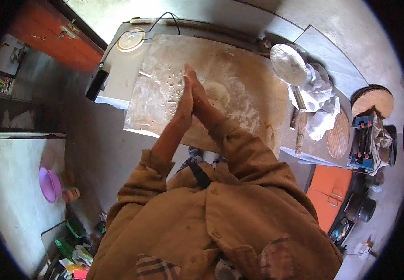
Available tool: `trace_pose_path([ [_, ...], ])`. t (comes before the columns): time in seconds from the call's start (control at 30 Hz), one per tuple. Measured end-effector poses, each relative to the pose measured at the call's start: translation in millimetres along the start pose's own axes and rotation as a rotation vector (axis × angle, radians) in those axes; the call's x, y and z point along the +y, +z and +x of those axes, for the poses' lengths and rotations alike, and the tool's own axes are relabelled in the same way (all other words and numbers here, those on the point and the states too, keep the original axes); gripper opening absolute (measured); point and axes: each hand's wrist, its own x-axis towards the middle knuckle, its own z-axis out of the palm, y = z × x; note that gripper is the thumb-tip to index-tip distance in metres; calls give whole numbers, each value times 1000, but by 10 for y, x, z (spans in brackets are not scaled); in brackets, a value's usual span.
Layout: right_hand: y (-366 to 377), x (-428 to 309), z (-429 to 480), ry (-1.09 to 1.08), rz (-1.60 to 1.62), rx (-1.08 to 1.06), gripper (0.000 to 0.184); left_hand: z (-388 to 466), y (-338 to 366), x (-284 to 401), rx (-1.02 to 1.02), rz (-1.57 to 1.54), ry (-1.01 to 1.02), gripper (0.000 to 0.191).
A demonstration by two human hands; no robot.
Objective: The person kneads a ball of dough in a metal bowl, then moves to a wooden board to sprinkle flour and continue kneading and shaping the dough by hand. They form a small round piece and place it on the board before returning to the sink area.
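Note:
Over a floury wooden board (195,45), my left hand (186,94) and my right hand (195,83) are pressed palm to palm. Their fingers point away from me and lie straight. Whether anything is between the palms is hidden. A round, pale, flat piece of dough (219,93) rests on the board just right of my right hand, partly covered by my wrist. Loose flour (247,113) is spread to the right of the dough. Small dough scraps (171,101) are scattered on the board, left of my hands.
A floury round pan or bowl (288,63) and crumpled white plastic (317,98) stand on the table's right side, near a wooden rolling pin (300,134). Further right is a blue-framed pasta machine (364,141). A cream lid (131,39) and a black cable (118,39) lie back left.

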Motion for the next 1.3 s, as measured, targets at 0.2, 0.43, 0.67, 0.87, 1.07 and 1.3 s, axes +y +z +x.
trace_pose_path([
  [0.2, 432, -95, -450, -108, -18, -168, 66, 152, -332, 21, 43, -12, 248, 82],
  [0.43, -380, -177, 343, -307, -412, -236, 58, -349, -331, -294, -124, 606, 268, 73],
  [0.67, -1127, -151, -195, -589, -1637, -360, 87, -22, -1796, -746, 794, 1512, 643, 75],
  [0.87, -1207, -134, -105, -719, -1490, -343, 68, 133, -999, -934, 177, 1341, 744, 70],
  [1.07, -1412, -43, 139, -309, -704, -118, 52, 1301, -1313, -243, 261, 1439, 970, 61],
  [1.3, -1526, -168, 81, -164, -515, 27, 52, 1386, -1011, -244, -125, 1502, 868, 41],
])
